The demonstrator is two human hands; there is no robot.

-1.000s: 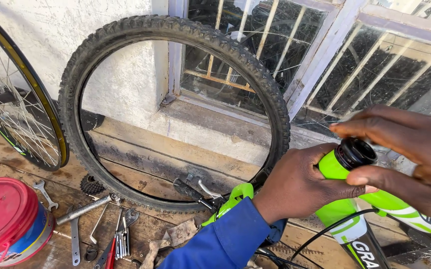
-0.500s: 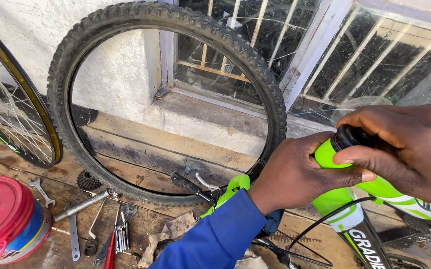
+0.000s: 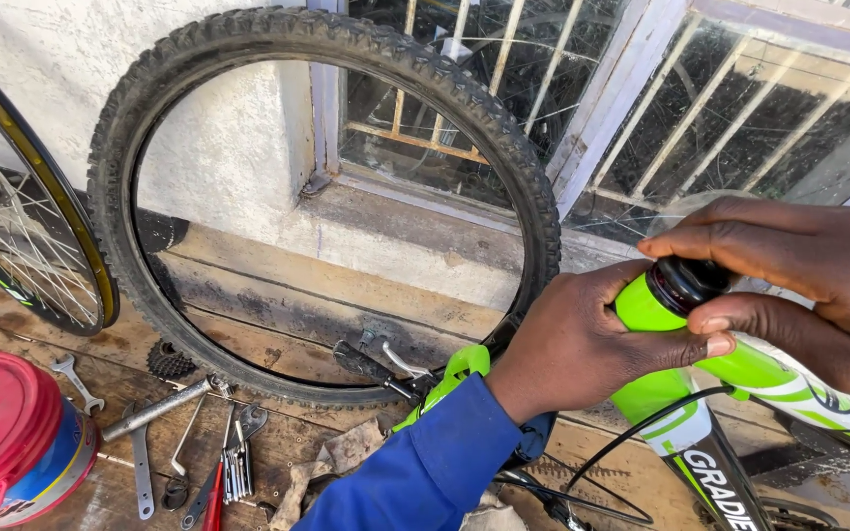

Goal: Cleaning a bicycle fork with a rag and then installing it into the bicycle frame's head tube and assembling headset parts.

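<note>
At lower right, on the wooden boards by the window wall, we log a bright green bicycle frame (image 3: 739, 369) with white and black markings, its head tube tilted up toward us.

Item: left hand (image 3: 582, 339), blue sleeve (image 3: 425, 472) behind it, wrapped closed around the green head tube just below the top; thumb lies across the tube.

Item: right hand (image 3: 798, 270), coming in from the right edge, fingers curled about the black headset cap (image 3: 688, 283) at the top of the tube, forefinger above and thumb below it. We cannot tell how firmly it pinches.

Item: black cable (image 3: 641, 428), looping from under the frame across the boards.

Item: knobby black tyre (image 3: 366, 49), no rim, standing upright against the white wall and barred window (image 3: 543, 88).

Item: spoked wheel with yellow-striped rim (image 3: 41, 197), upright at far left, just beside the tyre.

Item: red lid on a blue-banded tin (image 3: 2, 442), bottom left corner.

Item: loose tools on the boards between tin and sleeve: open-ended spanner (image 3: 79, 382), grey metal bar (image 3: 154, 410), folding hex-key set (image 3: 236, 462), small black sprocket (image 3: 169, 362).

Item: black pedal (image 3: 361, 362) lying at the foot of the tyre, near the green frame.
</note>
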